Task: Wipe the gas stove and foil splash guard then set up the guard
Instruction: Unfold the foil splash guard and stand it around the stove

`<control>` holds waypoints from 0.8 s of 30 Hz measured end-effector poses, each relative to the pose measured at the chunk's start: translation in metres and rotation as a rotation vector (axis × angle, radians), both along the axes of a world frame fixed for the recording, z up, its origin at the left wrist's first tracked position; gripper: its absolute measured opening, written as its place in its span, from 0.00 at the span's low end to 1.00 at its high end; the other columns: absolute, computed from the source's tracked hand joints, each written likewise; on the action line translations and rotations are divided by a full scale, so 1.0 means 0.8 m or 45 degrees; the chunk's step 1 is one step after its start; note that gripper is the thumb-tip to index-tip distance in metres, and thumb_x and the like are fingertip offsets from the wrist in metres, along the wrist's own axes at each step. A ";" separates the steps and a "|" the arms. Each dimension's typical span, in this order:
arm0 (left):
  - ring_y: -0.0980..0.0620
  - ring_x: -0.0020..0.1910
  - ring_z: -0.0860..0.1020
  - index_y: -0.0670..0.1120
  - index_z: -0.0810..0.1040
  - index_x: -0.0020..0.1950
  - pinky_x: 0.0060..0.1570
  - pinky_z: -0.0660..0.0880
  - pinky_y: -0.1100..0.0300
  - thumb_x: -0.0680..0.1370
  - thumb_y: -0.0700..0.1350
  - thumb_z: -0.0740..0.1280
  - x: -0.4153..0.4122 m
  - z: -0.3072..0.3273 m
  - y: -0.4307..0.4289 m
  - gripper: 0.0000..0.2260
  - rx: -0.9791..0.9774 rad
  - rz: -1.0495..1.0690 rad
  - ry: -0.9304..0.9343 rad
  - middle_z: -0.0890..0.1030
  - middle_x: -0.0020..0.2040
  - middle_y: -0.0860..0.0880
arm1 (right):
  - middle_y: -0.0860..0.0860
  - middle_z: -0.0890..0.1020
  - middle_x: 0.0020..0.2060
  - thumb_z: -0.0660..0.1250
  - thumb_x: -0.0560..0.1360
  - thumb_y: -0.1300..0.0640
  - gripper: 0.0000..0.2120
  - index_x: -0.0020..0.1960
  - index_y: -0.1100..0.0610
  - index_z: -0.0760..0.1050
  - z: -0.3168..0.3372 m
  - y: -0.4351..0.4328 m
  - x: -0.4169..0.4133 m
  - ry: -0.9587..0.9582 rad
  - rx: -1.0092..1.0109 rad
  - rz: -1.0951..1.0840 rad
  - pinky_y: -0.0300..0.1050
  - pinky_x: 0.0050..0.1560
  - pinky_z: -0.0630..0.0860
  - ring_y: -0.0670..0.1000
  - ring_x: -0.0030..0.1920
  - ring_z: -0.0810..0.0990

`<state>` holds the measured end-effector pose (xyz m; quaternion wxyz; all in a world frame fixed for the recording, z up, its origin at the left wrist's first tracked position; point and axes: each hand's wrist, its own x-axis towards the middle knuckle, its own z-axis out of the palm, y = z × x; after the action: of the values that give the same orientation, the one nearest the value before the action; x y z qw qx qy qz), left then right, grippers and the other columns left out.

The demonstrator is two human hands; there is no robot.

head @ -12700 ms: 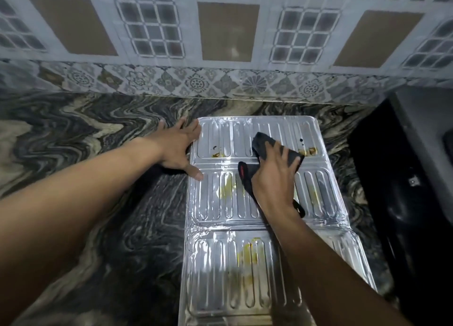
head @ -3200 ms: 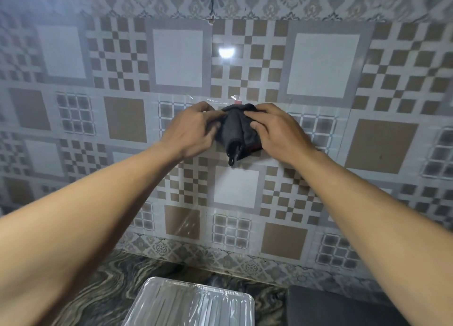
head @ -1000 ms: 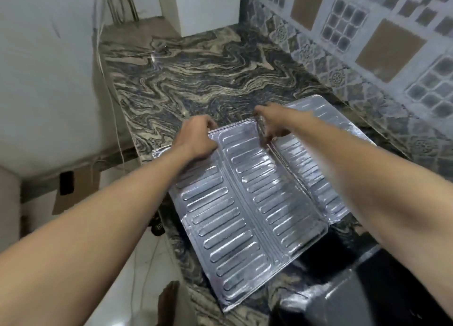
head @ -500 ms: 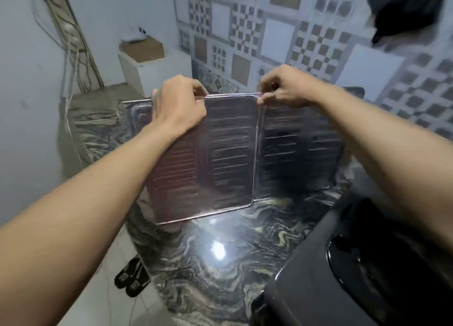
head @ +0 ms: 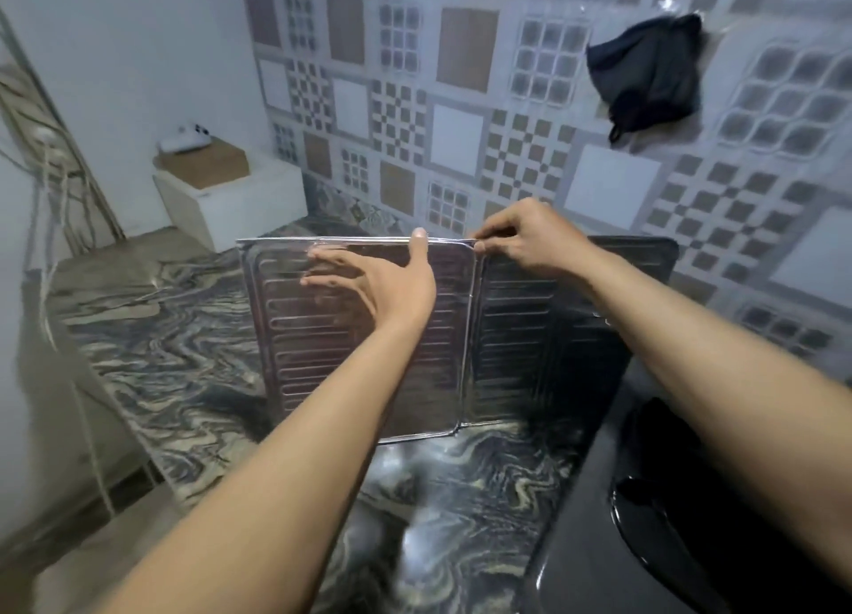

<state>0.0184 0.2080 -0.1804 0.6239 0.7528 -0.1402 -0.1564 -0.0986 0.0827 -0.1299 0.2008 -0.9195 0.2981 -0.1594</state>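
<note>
Foil splash guard [head: 507, 336] stands upright on the marbled worktop [head: 193, 318], bottom edge on the stone, just left of the black gas stove [head: 668, 521]. Right hand [head: 530, 240] pinches the guard's top edge at the fold between two panels. Left hand [head: 382, 281] is open, fingers spread flat against the left panel, thumb hooked over the top rim. Dark cloth [head: 645, 73] hangs on the tiled wall [head: 461, 129], well above the guard.
</note>
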 end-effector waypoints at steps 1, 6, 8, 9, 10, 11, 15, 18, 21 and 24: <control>0.35 0.76 0.31 0.36 0.30 0.76 0.74 0.38 0.47 0.74 0.61 0.70 -0.002 0.001 -0.004 0.57 -0.002 -0.019 0.004 0.28 0.75 0.31 | 0.44 0.84 0.47 0.72 0.75 0.54 0.10 0.56 0.52 0.83 0.002 0.000 -0.002 0.003 0.020 -0.005 0.41 0.53 0.73 0.42 0.49 0.80; 0.38 0.77 0.31 0.36 0.30 0.76 0.74 0.40 0.52 0.72 0.58 0.74 0.000 0.003 -0.012 0.59 -0.015 -0.102 -0.025 0.30 0.76 0.33 | 0.44 0.86 0.46 0.73 0.74 0.55 0.08 0.53 0.51 0.85 0.011 0.000 -0.016 -0.032 0.097 -0.028 0.39 0.54 0.76 0.39 0.48 0.82; 0.39 0.77 0.33 0.37 0.30 0.77 0.75 0.44 0.44 0.72 0.58 0.75 -0.005 0.010 -0.012 0.59 0.010 -0.113 -0.019 0.31 0.77 0.33 | 0.43 0.86 0.46 0.73 0.74 0.56 0.08 0.53 0.52 0.85 0.012 -0.001 -0.022 -0.064 0.100 -0.044 0.40 0.54 0.76 0.39 0.48 0.82; 0.39 0.78 0.33 0.37 0.30 0.77 0.75 0.45 0.44 0.72 0.57 0.75 -0.006 0.013 -0.013 0.59 -0.002 -0.122 -0.016 0.31 0.76 0.32 | 0.43 0.86 0.46 0.73 0.74 0.56 0.08 0.53 0.51 0.85 0.012 -0.001 -0.024 -0.076 0.106 -0.046 0.40 0.53 0.76 0.40 0.48 0.81; 0.40 0.78 0.34 0.38 0.29 0.77 0.75 0.45 0.45 0.72 0.56 0.75 -0.008 0.015 -0.015 0.59 -0.009 -0.128 -0.012 0.32 0.77 0.32 | 0.43 0.86 0.46 0.72 0.74 0.56 0.08 0.53 0.52 0.84 0.012 -0.001 -0.026 -0.077 0.110 -0.045 0.40 0.53 0.76 0.40 0.48 0.81; 0.40 0.78 0.35 0.38 0.29 0.77 0.75 0.45 0.47 0.72 0.55 0.75 -0.009 0.017 -0.016 0.59 -0.003 -0.132 -0.001 0.33 0.77 0.32 | 0.43 0.85 0.46 0.72 0.74 0.56 0.09 0.54 0.52 0.84 0.012 -0.003 -0.027 -0.072 0.110 -0.044 0.41 0.54 0.76 0.41 0.49 0.81; 0.37 0.79 0.49 0.42 0.32 0.79 0.75 0.51 0.46 0.74 0.46 0.68 -0.014 0.028 -0.018 0.49 0.015 -0.106 0.105 0.41 0.80 0.36 | 0.46 0.85 0.50 0.71 0.76 0.55 0.10 0.56 0.53 0.83 0.008 -0.015 -0.027 -0.039 0.024 -0.061 0.41 0.52 0.73 0.43 0.50 0.81; 0.33 0.71 0.68 0.43 0.44 0.81 0.69 0.66 0.42 0.75 0.45 0.64 -0.017 0.038 -0.021 0.40 -0.053 -0.103 0.135 0.60 0.77 0.35 | 0.49 0.84 0.54 0.68 0.78 0.59 0.11 0.59 0.53 0.81 0.004 -0.029 -0.030 0.024 -0.172 -0.109 0.40 0.51 0.68 0.46 0.50 0.77; 0.34 0.64 0.76 0.48 0.43 0.81 0.57 0.76 0.44 0.76 0.52 0.54 -0.025 0.050 -0.028 0.36 -0.065 -0.129 0.340 0.63 0.77 0.43 | 0.52 0.82 0.60 0.62 0.77 0.68 0.20 0.63 0.50 0.79 0.009 -0.049 -0.042 0.047 -0.263 -0.161 0.42 0.52 0.71 0.52 0.56 0.79; 0.36 0.57 0.80 0.52 0.43 0.81 0.41 0.75 0.54 0.74 0.51 0.55 -0.034 0.054 -0.031 0.37 0.085 -0.292 0.234 0.66 0.75 0.42 | 0.53 0.79 0.65 0.59 0.74 0.72 0.28 0.66 0.49 0.78 0.011 -0.078 -0.063 0.114 -0.272 -0.216 0.44 0.64 0.71 0.55 0.66 0.75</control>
<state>-0.0085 0.1829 -0.1370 0.5867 0.7347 -0.1621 -0.2995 -0.1492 0.0202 -0.1210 0.0739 -0.9133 0.3648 -0.1653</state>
